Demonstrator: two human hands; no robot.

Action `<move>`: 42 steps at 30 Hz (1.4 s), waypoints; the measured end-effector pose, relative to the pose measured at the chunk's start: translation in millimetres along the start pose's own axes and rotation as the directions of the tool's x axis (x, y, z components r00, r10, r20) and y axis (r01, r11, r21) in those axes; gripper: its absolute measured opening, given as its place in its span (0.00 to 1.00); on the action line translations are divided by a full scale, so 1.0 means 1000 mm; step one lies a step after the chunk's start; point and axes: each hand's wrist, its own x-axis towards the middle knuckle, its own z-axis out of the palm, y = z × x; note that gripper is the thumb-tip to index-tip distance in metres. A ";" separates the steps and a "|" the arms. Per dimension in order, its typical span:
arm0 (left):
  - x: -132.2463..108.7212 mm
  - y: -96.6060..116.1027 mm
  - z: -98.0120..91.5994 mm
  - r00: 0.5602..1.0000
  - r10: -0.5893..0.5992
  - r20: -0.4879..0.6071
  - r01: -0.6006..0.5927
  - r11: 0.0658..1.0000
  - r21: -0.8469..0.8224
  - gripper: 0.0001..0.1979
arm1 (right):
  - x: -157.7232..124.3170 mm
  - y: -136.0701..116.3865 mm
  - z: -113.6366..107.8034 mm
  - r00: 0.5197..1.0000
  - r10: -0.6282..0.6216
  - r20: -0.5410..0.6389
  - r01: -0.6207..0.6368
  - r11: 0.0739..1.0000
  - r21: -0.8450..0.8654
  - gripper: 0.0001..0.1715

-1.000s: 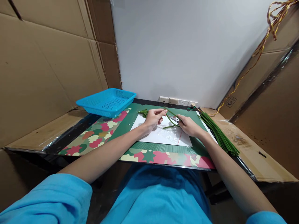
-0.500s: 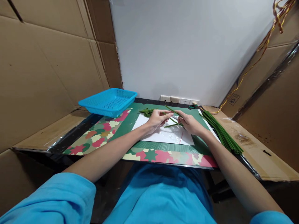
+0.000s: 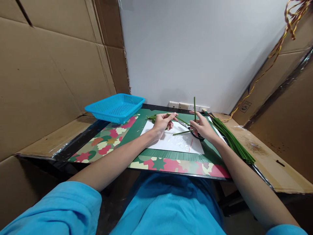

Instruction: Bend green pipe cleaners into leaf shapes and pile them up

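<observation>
My left hand (image 3: pixel 163 124) is over the left part of a white sheet (image 3: pixel 168 143), thumb and fingers pinched on one end of a green pipe cleaner (image 3: pixel 182 119). That stem runs right to my right hand (image 3: pixel 201 125), which is closed on the bent pipe cleaner; one part sticks straight up and another points left over the sheet. Below the right fingers show the black handle loops of scissors (image 3: pixel 199 136), their grey blades partly hidden; whether the hand touches them I cannot tell. Behind my left hand lies a small heap of green pieces (image 3: pixel 152 118).
A bundle of long green pipe cleaners (image 3: pixel 232 140) lies along the table's right edge. At the back left sits a blue perforated basket (image 3: pixel 114 109). Cardboard walls stand on both sides, wall sockets (image 3: pixel 184 106) behind, and a twisted yellow wire (image 3: pixel 256 76) hangs at right.
The piece at my right hand that slanted up to the left now stands upright. My right fingers have spread somewhat, showing the black scissor handles. My left hand has shifted slightly left.
</observation>
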 end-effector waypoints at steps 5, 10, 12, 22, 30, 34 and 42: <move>-0.001 0.000 -0.001 1.000 0.002 0.004 -0.001 1.000 -0.018 0.20 | 0.000 -0.005 0.003 0.998 0.034 -0.060 -0.028 0.995 0.094 0.29; -0.002 -0.001 0.000 0.999 -0.023 0.041 0.022 0.999 0.025 0.23 | 0.003 -0.008 0.007 0.996 0.053 -0.067 -0.043 0.988 0.146 0.29; -0.002 -0.001 0.001 0.996 -0.040 0.078 0.036 0.998 0.052 0.23 | 0.006 -0.005 0.008 0.996 0.049 -0.076 -0.035 0.984 0.174 0.29; -0.002 -0.002 0.001 0.992 -0.024 0.125 0.011 0.995 0.100 0.26 | 0.008 0.004 0.001 0.983 0.064 -0.174 -0.038 0.988 0.149 0.31; 0.002 -0.008 0.000 0.996 0.032 0.086 -0.041 0.994 0.105 0.29 | 0.002 0.003 -0.001 0.995 -0.055 -0.088 0.023 0.944 -0.328 0.37; 0.001 -0.006 0.000 0.998 0.036 0.053 -0.042 0.992 0.116 0.29 | 0.000 0.001 0.001 0.989 -0.141 0.049 0.145 0.835 -0.531 0.36; -0.001 0.000 -0.001 1.000 -0.004 -0.003 0.005 0.998 0.057 0.23 | 0.002 0.002 0.000 0.989 -0.144 0.021 0.138 0.883 -0.448 0.35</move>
